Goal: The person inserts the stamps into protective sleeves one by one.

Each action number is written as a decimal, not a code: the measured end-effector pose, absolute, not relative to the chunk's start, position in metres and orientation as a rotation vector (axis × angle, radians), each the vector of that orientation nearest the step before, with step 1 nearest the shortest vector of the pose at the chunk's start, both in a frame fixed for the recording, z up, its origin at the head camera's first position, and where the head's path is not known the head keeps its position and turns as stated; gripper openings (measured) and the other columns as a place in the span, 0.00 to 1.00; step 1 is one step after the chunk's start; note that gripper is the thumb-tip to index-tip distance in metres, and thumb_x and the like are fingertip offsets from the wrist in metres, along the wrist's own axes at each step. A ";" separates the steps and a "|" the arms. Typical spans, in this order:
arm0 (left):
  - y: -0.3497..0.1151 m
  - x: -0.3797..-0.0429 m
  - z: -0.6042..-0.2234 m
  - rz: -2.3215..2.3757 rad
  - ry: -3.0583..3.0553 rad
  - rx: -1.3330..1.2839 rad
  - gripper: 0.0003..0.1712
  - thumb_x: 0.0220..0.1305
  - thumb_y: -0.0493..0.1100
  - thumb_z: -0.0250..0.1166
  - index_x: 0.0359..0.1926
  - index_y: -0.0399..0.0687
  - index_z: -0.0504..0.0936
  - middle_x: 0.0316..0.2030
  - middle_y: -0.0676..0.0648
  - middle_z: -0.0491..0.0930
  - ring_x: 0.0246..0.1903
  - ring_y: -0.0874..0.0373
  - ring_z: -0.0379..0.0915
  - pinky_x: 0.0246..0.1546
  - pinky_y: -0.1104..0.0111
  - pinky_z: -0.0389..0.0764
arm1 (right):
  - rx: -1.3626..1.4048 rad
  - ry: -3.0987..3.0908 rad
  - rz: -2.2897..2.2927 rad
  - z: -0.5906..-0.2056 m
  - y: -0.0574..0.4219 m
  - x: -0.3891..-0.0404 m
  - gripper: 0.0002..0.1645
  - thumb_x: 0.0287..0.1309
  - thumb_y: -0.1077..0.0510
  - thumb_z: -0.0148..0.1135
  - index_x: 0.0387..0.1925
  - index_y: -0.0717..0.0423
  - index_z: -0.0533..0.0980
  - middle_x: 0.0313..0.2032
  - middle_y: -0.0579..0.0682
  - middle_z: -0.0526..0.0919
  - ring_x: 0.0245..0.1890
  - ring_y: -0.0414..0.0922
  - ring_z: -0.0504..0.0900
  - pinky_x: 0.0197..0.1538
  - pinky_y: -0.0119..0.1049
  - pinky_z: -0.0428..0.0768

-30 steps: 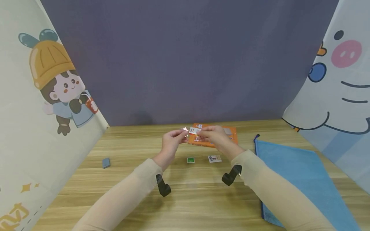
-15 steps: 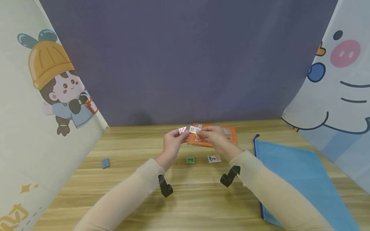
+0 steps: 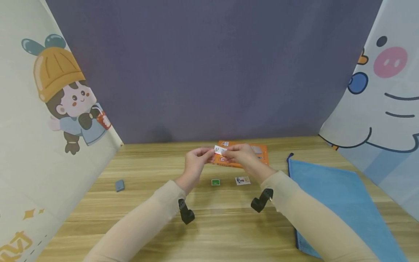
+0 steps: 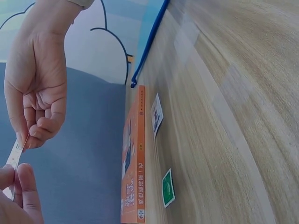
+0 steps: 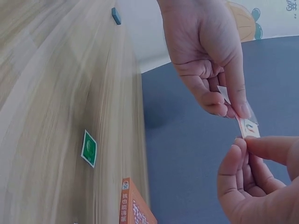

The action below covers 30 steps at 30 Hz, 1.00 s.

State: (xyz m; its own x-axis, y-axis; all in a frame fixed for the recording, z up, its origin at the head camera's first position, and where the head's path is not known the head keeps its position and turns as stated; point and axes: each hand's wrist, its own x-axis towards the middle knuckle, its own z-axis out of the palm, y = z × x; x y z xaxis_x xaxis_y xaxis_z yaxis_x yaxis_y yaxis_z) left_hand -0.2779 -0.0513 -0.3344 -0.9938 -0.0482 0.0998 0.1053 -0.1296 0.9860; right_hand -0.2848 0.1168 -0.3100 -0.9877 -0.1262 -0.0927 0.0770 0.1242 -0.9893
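Note:
Over the orange book, both hands hold a small white printed card (image 3: 218, 149) with a curved U-like mark and a reddish edge. My left hand (image 3: 195, 162) pinches one end between thumb and finger. From the other end, my right hand (image 3: 243, 156) pinches it between thumb and forefinger. In the right wrist view, a clear film (image 5: 253, 114) shows at the left thumb tip, and a white corner (image 5: 224, 94) sticks out by the left fingers. A small green card (image 3: 215, 182) with a white border and a white card with a dark picture (image 3: 242, 181) lie below the hands.
The orange book (image 3: 235, 164) lies flat at the back of the wooden table (image 3: 147, 163). At the left is a small blue-grey block (image 3: 119, 185). A blue mesh pouch (image 3: 334, 196) with a dark zip edge lies at the right. A dark curtain (image 3: 209, 72) hangs behind.
The left hand's tip has come up against the white card's left end. The shiny piece seen at the left fingers earlier no longer shows in the head view. The right hand barely moved.

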 end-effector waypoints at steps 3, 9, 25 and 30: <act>-0.052 -0.277 -0.334 -2.274 -2.024 -0.070 0.12 0.60 0.36 0.68 0.42 0.30 0.83 0.37 0.33 0.84 0.26 0.60 0.81 0.36 0.69 0.87 | -0.062 2.278 -1.924 -0.309 0.118 -0.286 0.16 0.60 0.62 0.65 0.46 0.69 0.76 0.31 0.49 0.82 0.31 0.41 0.82 0.49 0.40 0.85; -0.052 -0.279 -0.334 -2.275 -2.051 -0.083 0.13 0.60 0.36 0.68 0.42 0.29 0.83 0.38 0.32 0.84 0.25 0.61 0.80 0.34 0.71 0.86 | -0.086 2.323 -1.858 -0.308 0.120 -0.286 0.17 0.60 0.60 0.65 0.47 0.68 0.76 0.31 0.49 0.83 0.33 0.43 0.83 0.56 0.47 0.82; -0.048 -0.277 -0.330 -2.230 -2.137 -0.088 0.11 0.60 0.36 0.68 0.42 0.31 0.83 0.36 0.37 0.85 0.24 0.63 0.80 0.37 0.69 0.87 | -0.158 2.428 -1.761 -0.300 0.124 -0.287 0.14 0.60 0.62 0.65 0.44 0.68 0.77 0.32 0.50 0.84 0.29 0.40 0.82 0.51 0.45 0.84; -0.048 -0.277 -0.332 -2.218 -2.166 -0.096 0.13 0.60 0.37 0.69 0.42 0.31 0.83 0.37 0.38 0.85 0.25 0.63 0.80 0.39 0.69 0.86 | -0.144 2.434 -1.751 -0.299 0.123 -0.286 0.14 0.59 0.62 0.66 0.44 0.67 0.78 0.34 0.52 0.84 0.31 0.42 0.83 0.49 0.42 0.85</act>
State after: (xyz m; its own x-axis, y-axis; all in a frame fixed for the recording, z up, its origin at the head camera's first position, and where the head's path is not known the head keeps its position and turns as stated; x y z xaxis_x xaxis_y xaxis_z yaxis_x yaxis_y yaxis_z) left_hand -0.2766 -0.0477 -0.3316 -0.9973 0.0147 0.0723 0.0720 -0.0240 0.9971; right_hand -0.2863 0.1233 -0.2994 -0.9856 -0.1590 -0.0575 0.0039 0.3183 -0.9480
